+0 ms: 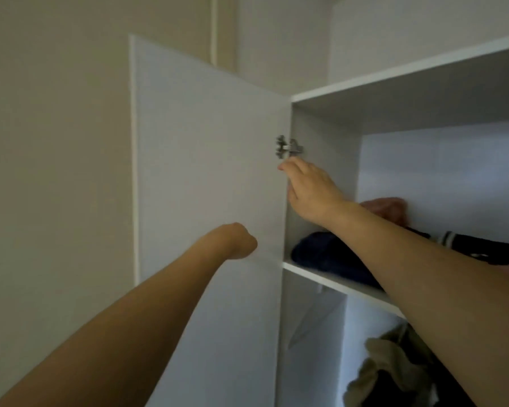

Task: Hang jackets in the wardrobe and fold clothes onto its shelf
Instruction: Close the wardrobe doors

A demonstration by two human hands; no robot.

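Observation:
The white wardrobe (321, 96) stands with its left door (206, 171) swung wide. My right hand (309, 189) reaches up inside, its straight fingers touching the side wall just below the metal hinge (288, 147). My left hand (238, 240) is against the door's inner face, wrist bent, with its fingers hidden behind the back of the hand. On the shelf (335, 282) lie a folded navy garment (321, 254), a dark piece with white stripes (467, 245) and a pinkish item (385, 208). An olive jacket (388, 368) hangs below the shelf.
A beige wall (56, 142) lies to the left of the door, with a pale pipe (214, 30) running up behind it. The upper compartment has room above the clothes, under the wardrobe's top panel.

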